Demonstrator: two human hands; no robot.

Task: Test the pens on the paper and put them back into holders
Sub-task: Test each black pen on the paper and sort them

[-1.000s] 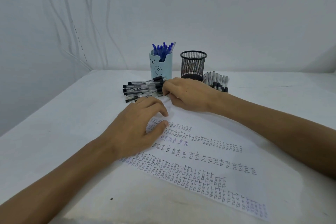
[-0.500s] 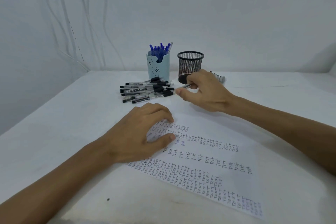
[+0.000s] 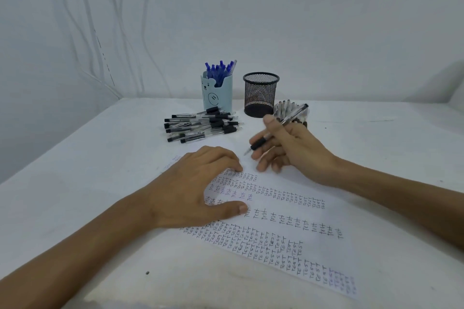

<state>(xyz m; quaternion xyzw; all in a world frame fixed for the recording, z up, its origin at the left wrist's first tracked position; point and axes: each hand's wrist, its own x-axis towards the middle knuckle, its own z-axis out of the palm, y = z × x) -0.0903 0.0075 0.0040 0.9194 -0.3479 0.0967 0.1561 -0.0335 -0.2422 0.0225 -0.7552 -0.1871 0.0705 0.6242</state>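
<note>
My right hand [image 3: 292, 148] holds a clear pen with a black grip [image 3: 288, 120] slanted above the top of the paper [image 3: 288, 211], tip pointing down-left, uncapped. My left hand [image 3: 198, 188] lies flat on the paper's left part, fingers spread over rows of handwritten "TEST". A pile of black-capped pens [image 3: 200, 124] lies behind the paper. The light blue bear holder [image 3: 217, 94] carries several blue pens. A black mesh holder [image 3: 260, 94] stands to its right.
Another batch of pens [image 3: 288, 108] lies behind my right hand, next to the mesh holder. The white table [image 3: 75, 183] meets the wall at the back and left. Cables hang down the left wall.
My right hand picked one pen from the black-capped pile, drew it back toward the paper and turned it tip-down. My left hand stayed on the paper.
</note>
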